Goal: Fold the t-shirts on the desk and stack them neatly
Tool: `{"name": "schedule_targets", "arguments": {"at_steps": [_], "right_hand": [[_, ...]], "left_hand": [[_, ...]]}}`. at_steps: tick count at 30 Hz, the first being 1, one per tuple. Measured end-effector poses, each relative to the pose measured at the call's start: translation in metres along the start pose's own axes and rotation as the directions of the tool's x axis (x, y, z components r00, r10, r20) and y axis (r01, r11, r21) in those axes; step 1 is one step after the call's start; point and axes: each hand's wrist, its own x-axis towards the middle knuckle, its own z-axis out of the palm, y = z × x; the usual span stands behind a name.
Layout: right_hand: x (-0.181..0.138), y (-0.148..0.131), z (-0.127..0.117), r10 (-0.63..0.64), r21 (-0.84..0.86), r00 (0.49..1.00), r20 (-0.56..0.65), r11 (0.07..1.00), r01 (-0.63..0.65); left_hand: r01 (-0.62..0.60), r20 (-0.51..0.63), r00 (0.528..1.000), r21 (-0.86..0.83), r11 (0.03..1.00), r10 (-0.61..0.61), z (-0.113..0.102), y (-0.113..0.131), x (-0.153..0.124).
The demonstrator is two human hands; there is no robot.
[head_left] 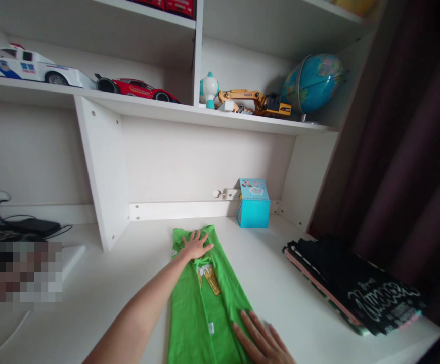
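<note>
A green T-shirt (193, 308) with a yellow print lies on the white desk (273, 283), folded lengthwise into a narrow strip. My left hand (195, 245) reaches out and rests flat on the far end of the shirt, fingers spread. My right hand (263, 341) lies flat on the near right edge of the shirt, fingers stretched out. Neither hand grips anything.
A stack of folded dark clothes (352, 288) sits at the desk's right. A blue box (253, 205) stands by the back wall. Toy cars (34, 65), a toy excavator (256, 102) and a globe (313, 83) fill the shelf above. Cables and a dark device (23, 227) lie at left.
</note>
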Motion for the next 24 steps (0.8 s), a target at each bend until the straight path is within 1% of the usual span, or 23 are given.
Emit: {"name": "schedule_targets", "arguments": {"at_steps": [2,4,6,8,11,13,15,17,19,21,22,23,24], "right_hand": [[0.000,0.002,-0.001,0.019,0.023,1.000,0.000,1.000,-0.019],[-0.002,0.001,0.000,0.047,0.051,0.999,-0.013,0.998,-0.047],[-0.004,-0.002,0.001,0.072,0.084,0.997,-0.026,0.994,-0.069],[-0.006,-0.005,0.000,0.088,0.119,0.996,-0.010,0.989,-0.086],[-0.003,-0.010,-0.007,0.120,0.181,0.989,0.092,0.974,-0.135],[0.000,-0.014,-0.016,0.160,0.220,0.970,0.182,0.955,-0.199],[0.003,-0.015,-0.026,0.198,0.249,0.948,0.247,0.933,-0.260],[0.001,-0.014,-0.035,0.203,0.276,0.942,0.266,0.921,-0.276],[-0.006,-0.012,-0.038,0.150,0.301,0.958,0.246,0.927,-0.223],[-0.017,-0.011,-0.035,0.057,0.330,0.977,0.204,0.936,-0.124],[-0.024,-0.012,-0.032,0.031,0.339,0.984,0.175,0.936,-0.089],[-0.031,-0.016,-0.029,0.040,0.341,0.989,0.141,0.936,-0.086],[-0.037,-0.020,-0.027,0.082,0.339,0.991,0.106,0.934,-0.114]], "left_hand": [[-0.014,0.034,0.999,-0.030,0.999,0.015,0.005,0.006,-0.019],[-0.079,0.061,0.995,-0.042,0.996,0.082,0.011,0.011,-0.045],[-0.132,0.058,0.989,-0.034,0.991,0.134,0.015,0.015,-0.073],[-0.125,0.056,0.990,-0.026,0.992,0.126,0.015,0.018,-0.102],[-0.084,0.111,0.990,-0.040,0.996,0.088,0.007,0.027,-0.145],[-0.085,0.158,0.983,-0.049,0.995,0.092,0.003,0.036,-0.175],[-0.106,0.175,0.978,-0.055,0.993,0.114,0.006,0.046,-0.207],[-0.147,0.145,0.977,-0.065,0.987,0.155,0.019,0.052,-0.236],[-0.202,0.096,0.974,-0.064,0.977,0.207,0.041,0.050,-0.261],[-0.256,0.035,0.966,-0.041,0.966,0.258,0.069,0.040,-0.277],[-0.283,-0.004,0.959,-0.028,0.959,0.283,0.083,0.032,-0.283],[-0.307,-0.043,0.951,-0.020,0.951,0.306,0.094,0.025,-0.287],[-0.333,-0.083,0.940,-0.018,0.943,0.330,0.104,0.017,-0.292]]}}
